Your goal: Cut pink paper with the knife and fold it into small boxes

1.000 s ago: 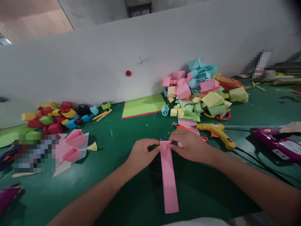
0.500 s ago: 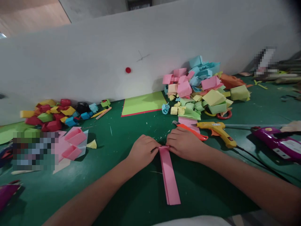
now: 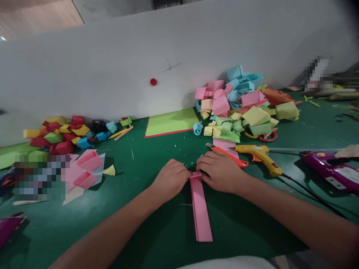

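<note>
A long pink paper strip [image 3: 202,213] lies lengthwise on the green table, its near end toward my body. At its far end is a small folded-over flap. My left hand [image 3: 172,177] pinches the left side of that fold, fingers curled. On the right side, my right hand [image 3: 220,170] grips the same end with bent fingers, close to the left one. An orange utility knife [image 3: 231,157] lies just beyond my right hand, partly hidden by it, over a piece of pink paper [image 3: 224,144].
A yellow glue gun [image 3: 262,155] with a black cord lies at the right, near a purple device [image 3: 331,170]. Folded paper pieces [image 3: 255,116] heap up at the back right, others [image 3: 60,136] at the left. A lime sheet [image 3: 171,123] lies against the white partition [image 3: 112,71].
The flap at the strip's far end shows more, and the strip's near end has shifted slightly left. My right hand's fingers have moved a little left and up.
</note>
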Motion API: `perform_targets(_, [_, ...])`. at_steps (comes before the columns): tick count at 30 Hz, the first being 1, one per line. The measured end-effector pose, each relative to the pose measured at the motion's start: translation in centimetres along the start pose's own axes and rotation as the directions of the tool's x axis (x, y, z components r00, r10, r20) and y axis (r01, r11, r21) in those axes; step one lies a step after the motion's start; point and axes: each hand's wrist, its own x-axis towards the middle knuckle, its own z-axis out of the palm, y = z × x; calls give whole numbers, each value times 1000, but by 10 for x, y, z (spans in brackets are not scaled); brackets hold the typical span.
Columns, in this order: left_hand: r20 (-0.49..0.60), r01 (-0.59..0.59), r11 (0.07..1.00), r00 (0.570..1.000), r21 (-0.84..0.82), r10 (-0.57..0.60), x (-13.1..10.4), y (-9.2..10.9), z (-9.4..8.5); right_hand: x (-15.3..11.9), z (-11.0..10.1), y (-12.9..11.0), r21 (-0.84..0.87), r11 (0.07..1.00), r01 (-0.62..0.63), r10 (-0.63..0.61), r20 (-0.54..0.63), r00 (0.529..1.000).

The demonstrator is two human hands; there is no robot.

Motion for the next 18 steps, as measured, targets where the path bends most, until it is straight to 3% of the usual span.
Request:
perform_targets(8, [25,-54,997,998,46,53,0,-2,-1,1,-1,-6,-41,999,-22,23,18,1000])
perform_targets(18, [93,-101,990,991,103,92,1,-3,-3,-6,-1,-17,-164,985,57,-48,61,997])
